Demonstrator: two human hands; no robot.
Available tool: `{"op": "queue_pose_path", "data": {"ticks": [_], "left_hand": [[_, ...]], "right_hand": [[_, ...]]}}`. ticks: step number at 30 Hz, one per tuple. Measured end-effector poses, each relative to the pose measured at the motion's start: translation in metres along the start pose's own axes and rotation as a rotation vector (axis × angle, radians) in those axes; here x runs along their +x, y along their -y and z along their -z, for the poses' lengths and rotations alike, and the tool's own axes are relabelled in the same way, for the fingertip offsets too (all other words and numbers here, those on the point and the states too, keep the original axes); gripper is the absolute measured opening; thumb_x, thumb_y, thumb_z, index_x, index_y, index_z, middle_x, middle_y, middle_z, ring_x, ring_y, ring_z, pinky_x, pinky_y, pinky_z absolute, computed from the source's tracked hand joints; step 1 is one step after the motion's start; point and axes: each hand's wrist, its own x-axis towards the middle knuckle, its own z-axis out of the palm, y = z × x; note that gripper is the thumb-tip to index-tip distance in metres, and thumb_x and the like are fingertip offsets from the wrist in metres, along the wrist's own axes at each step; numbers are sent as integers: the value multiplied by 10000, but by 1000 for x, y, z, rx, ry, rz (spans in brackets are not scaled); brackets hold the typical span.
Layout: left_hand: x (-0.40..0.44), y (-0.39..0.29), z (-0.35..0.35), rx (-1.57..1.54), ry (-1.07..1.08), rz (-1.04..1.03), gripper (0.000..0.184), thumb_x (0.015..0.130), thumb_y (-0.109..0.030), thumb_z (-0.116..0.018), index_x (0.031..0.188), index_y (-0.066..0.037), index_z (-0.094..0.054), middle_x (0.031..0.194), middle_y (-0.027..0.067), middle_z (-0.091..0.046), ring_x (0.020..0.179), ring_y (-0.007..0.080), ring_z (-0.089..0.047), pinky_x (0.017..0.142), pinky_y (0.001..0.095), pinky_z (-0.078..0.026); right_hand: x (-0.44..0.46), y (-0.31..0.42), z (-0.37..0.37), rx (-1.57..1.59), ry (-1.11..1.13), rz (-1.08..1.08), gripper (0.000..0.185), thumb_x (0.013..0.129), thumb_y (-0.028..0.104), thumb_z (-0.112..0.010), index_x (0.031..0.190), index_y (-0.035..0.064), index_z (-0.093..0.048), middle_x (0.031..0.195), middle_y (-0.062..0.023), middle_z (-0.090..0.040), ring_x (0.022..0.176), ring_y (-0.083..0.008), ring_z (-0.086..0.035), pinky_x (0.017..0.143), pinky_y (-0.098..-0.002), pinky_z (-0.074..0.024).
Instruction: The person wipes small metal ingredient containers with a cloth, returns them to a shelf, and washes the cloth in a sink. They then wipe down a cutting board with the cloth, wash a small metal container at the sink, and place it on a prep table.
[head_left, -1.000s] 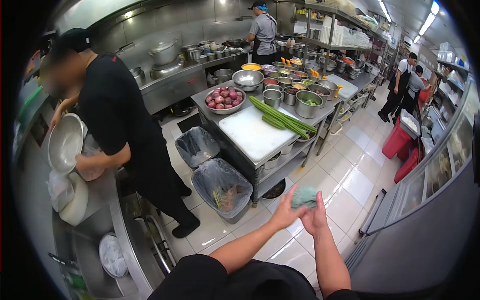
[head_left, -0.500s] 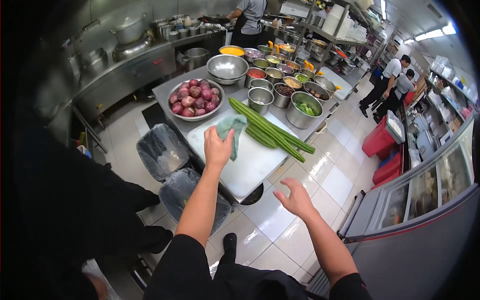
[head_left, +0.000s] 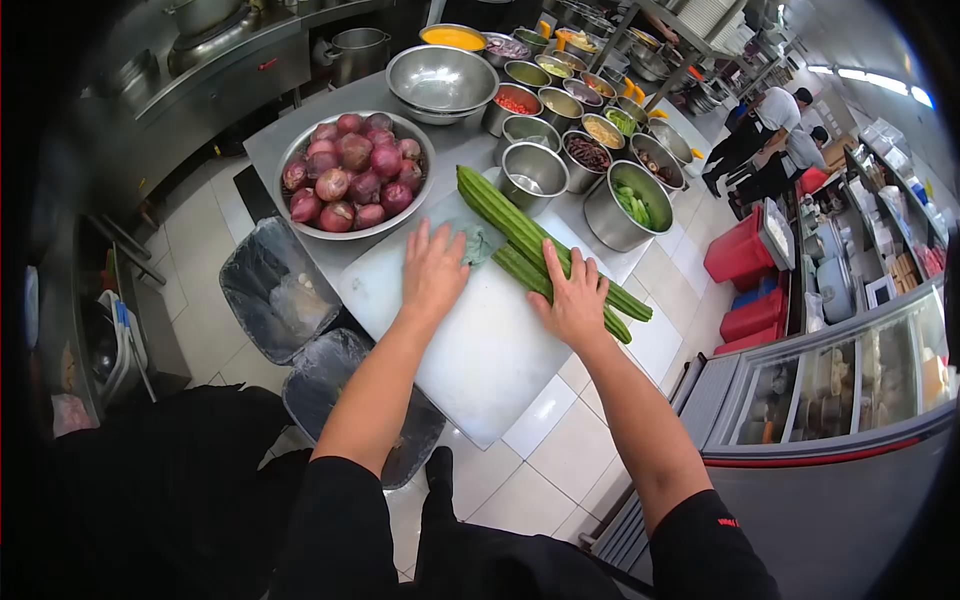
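Observation:
My left hand [head_left: 434,275] lies open on the white cutting board [head_left: 490,370], fingers stretched forward. Its fingertips meet a crumpled green cloth [head_left: 480,240] that lies on the board, partly hidden by the hand. My right hand [head_left: 574,305] rests on the long green ridged gourds [head_left: 510,222], fingers spread over them and thumb toward me. The gourds lie slanting across the board's far right part, their lower ends reaching past its edge. Beyond the left hand stands a steel bowl of red onions [head_left: 353,152].
Steel containers of cut vegetables [head_left: 600,130] crowd the table's far side, with an empty steel bowl [head_left: 441,78] near the onions. Two lined bins [head_left: 240,290] stand at the table's left. A glass-front fridge [head_left: 830,400] is at right. Two people [head_left: 760,130] stand farther back.
My left hand has let go of the cloth and flattened on the board. My right hand has moved from the air onto the gourds. The view has shifted closer to the table.

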Motion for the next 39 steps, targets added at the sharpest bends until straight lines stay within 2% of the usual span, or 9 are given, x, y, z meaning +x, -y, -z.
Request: {"op": "queue_pose_path", "data": {"ticks": [8, 14, 17, 23, 26, 28, 29, 33, 39], "left_hand": [[-100, -78, 3, -269, 38, -332, 168, 675, -95, -624, 841, -70, -627, 836, 87, -579, 817, 267, -589, 695, 417, -468], [-139, -103, 61, -675, 497, -417, 418, 682, -153, -770, 1074, -73, -649, 1076, 107, -630, 1019, 303, -613, 869, 423, -495], [-96, -63, 65, -577, 28, -145, 470, 722, -120, -730, 1173, -40, -623, 1228, 169, -595, 1143, 351, -566, 990, 418, -463], [-2, -4, -12, 74, -184, 233, 446, 774, -77, -657, 1218, -48, -618, 1295, 197, -559, 1214, 369, -508, 996, 407, -445], [-8, -7, -6, -40, -227, 111, 359, 755, -58, -620, 1113, -54, -646, 1145, 171, -617, 1083, 357, -573, 886, 434, -483], [-43, -30, 15, -74, 178, 79, 160, 856, -142, -535, 924, -60, -654, 1004, 135, -639, 976, 314, -608, 818, 455, -486], [-73, -42, -9, -117, 78, 88, 109, 829, -151, -551, 827, -82, -635, 868, 114, -605, 858, 302, -610, 721, 452, -483], [-160, -119, 31, -342, 79, -447, 144, 754, -152, -608, 888, -114, -646, 931, 105, -605, 910, 282, -598, 775, 442, -480], [-74, -16, 36, 56, 85, -198, 161, 820, -207, -607, 934, -95, -628, 943, 167, -591, 923, 355, -582, 802, 471, -470]], "right_hand": [[4, -2, 1, -7, 41, 70, 876, 827, 379, -702, 1532, 369, -184, 1498, -252, -296, 1346, -492, -307, 1041, -670, -271], [9, -5, 0, -46, 27, 131, 871, 840, 383, -690, 1540, 341, -172, 1473, -256, -326, 1299, -489, -364, 1013, -652, -321], [6, -7, -4, -74, 3, 137, 890, 836, 386, -693, 1545, 314, -160, 1460, -264, -334, 1288, -489, -374, 1004, -652, -329], [11, -7, 3, -75, 88, 154, 910, 832, 379, -695, 1549, 292, -143, 1449, -273, -334, 1284, -503, -375, 971, -646, -365], [15, -6, 1, -84, 53, 166, 911, 838, 379, -691, 1551, 300, -130, 1444, -280, -340, 1285, -509, -375, 966, -640, -377], [5, -7, 0, -101, 71, 164, 917, 839, 373, -690, 1552, 293, -119, 1444, -285, -340, 1279, -511, -385, 969, -619, -394], [4, -5, 4, -121, 86, 165, 922, 838, 366, -690, 1554, 282, -113, 1445, -289, -339, 1271, -511, -397, 970, -599, -408], [8, -7, 10, -79, 137, 162, 917, 848, 383, -684, 1552, 313, -101, 1460, -289, -319, 1303, -532, -350, 966, -643, -381], [6, -8, 9, -58, 133, 154, 899, 854, 378, -680, 1546, 332, -107, 1479, -292, -293, 1311, -539, -344, 981, -652, -375]]}}
